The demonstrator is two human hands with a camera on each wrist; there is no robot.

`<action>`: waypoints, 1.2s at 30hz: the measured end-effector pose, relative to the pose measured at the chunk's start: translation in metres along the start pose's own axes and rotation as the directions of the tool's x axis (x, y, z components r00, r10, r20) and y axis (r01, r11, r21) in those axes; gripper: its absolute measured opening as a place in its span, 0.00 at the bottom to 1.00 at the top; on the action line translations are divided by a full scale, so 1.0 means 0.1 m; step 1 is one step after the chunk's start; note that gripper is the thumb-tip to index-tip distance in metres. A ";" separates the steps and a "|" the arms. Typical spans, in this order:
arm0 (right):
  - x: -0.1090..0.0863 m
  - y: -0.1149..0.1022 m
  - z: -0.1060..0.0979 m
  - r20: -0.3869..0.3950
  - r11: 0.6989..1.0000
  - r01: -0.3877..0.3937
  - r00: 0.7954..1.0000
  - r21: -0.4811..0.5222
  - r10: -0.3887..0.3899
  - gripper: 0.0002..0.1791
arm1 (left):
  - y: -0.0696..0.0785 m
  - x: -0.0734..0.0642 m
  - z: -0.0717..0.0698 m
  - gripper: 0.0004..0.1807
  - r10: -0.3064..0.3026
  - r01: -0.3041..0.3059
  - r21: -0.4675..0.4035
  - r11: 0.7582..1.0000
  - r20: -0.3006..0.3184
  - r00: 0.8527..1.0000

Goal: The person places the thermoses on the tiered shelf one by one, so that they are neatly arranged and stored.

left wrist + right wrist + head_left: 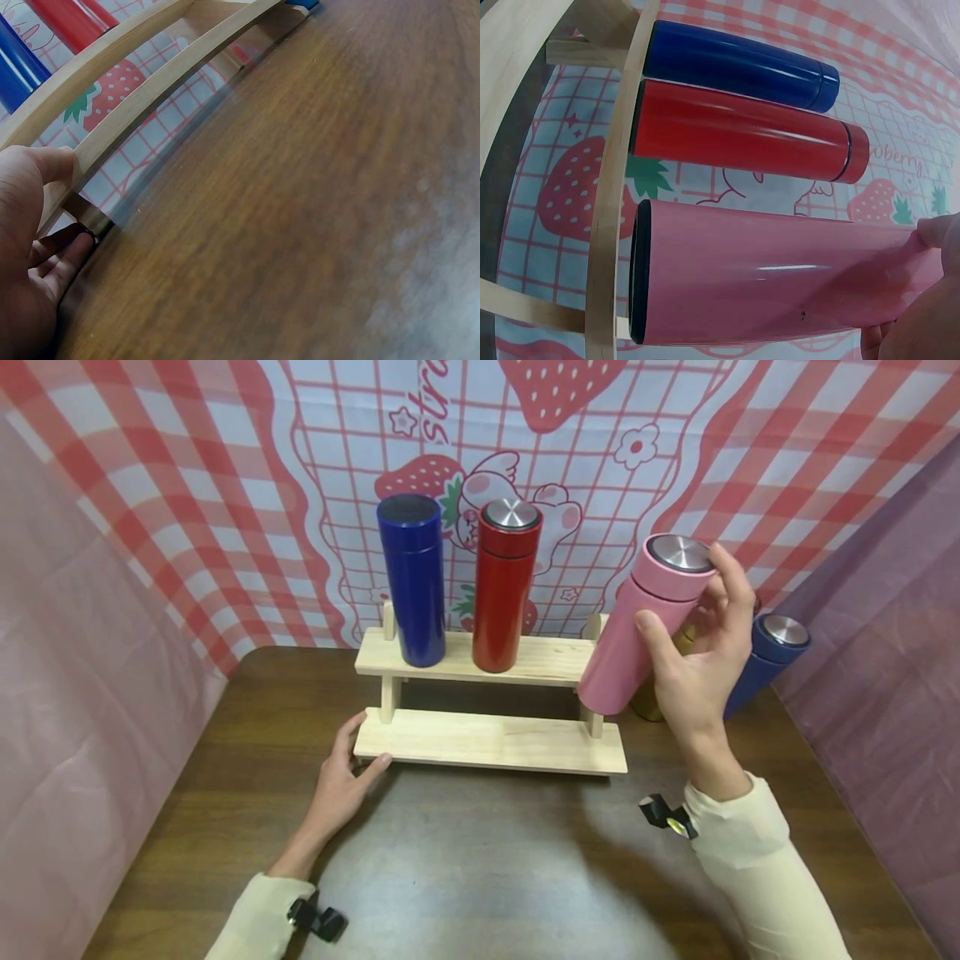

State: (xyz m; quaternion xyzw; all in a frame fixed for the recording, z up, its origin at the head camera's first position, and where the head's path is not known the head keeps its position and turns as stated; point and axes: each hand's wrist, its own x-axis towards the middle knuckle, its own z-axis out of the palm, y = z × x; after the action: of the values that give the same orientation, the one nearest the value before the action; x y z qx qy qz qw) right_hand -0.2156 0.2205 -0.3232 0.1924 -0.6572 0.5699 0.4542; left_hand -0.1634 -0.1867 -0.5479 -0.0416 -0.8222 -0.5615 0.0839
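My right hand (pixel 701 668) grips a pink thermos bottle (pixel 637 627) near its silver-topped lid. The bottle tilts, its base overlapping the right end of the wooden rack's upper shelf (pixel 558 656) in the head view. In the right wrist view the dark base of the pink thermos (pixel 640 270) is beside the shelf edge. My left hand (pixel 341 785) holds the left end of the lower shelf (pixel 480 739), thumb on top and fingers at its side. A dark blue thermos (pixel 414 585) and a red thermos (pixel 506 593) stand upright on the upper shelf.
Behind my right hand stand a blue thermos (pixel 765 660) and a mostly hidden gold thermos (pixel 648 702) on the brown table (pixel 480 852). A strawberry-print cloth (pixel 330 510) hangs right behind the rack. Pink curtains (pixel 97 652) close off both sides.
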 end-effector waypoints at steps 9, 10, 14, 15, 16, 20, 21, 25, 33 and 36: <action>0.06 0.09 0.15 0.016 0.999 0.017 1.000 0.052 -0.018 0.48 | 0.09 -0.02 0.01 0.45 0.017 -0.017 0.000 1.000 -0.013 1.000; 0.07 0.09 0.17 0.020 0.998 0.020 1.000 0.052 -0.021 0.49 | 0.09 -0.02 0.01 0.45 0.012 -0.012 0.001 1.000 -0.013 1.000; 0.10 0.11 0.23 0.031 0.997 0.019 0.999 0.077 -0.021 0.53 | 0.12 -0.02 0.00 0.46 -0.025 0.025 -0.011 1.000 0.015 1.000; 0.10 0.12 0.24 0.033 0.996 0.018 0.999 0.087 -0.021 0.53 | 0.13 -0.01 0.00 0.46 -0.036 0.036 -0.011 0.999 0.019 0.999; 0.11 0.13 0.26 0.036 0.995 0.015 0.999 0.097 -0.019 0.53 | 0.13 -0.01 -0.01 0.46 -0.046 0.047 -0.018 0.999 0.028 0.999; 0.13 0.17 0.31 0.046 0.993 0.010 0.999 0.116 -0.016 0.53 | 0.11 -0.01 0.00 0.45 -0.026 0.026 -0.006 1.000 0.013 1.000; 0.14 0.18 0.32 0.048 0.993 0.011 0.999 0.114 -0.017 0.54 | 0.07 0.00 0.00 0.45 -0.004 0.004 -0.005 1.000 0.003 1.000; 0.15 0.23 0.36 0.051 0.995 0.013 0.999 0.102 -0.019 0.56 | -0.02 0.00 0.01 0.45 0.050 -0.051 -0.006 0.999 -0.012 0.999; 0.17 0.31 0.43 0.036 0.989 0.009 0.999 0.150 -0.015 0.55 | 0.00 0.00 0.00 0.45 0.032 -0.032 -0.001 0.999 0.003 0.999; 0.16 0.34 0.44 0.037 0.989 0.009 0.999 0.146 -0.014 0.54 | 0.09 -0.01 -0.01 0.45 -0.014 0.014 -0.011 1.000 0.018 1.000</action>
State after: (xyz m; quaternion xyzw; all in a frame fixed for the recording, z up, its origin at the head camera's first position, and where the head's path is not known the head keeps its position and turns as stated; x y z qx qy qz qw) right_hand -0.2671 0.1931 -0.3267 0.2396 -0.6213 0.6098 0.4297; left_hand -0.1611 -0.1845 -0.5396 -0.0413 -0.8201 -0.5661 0.0724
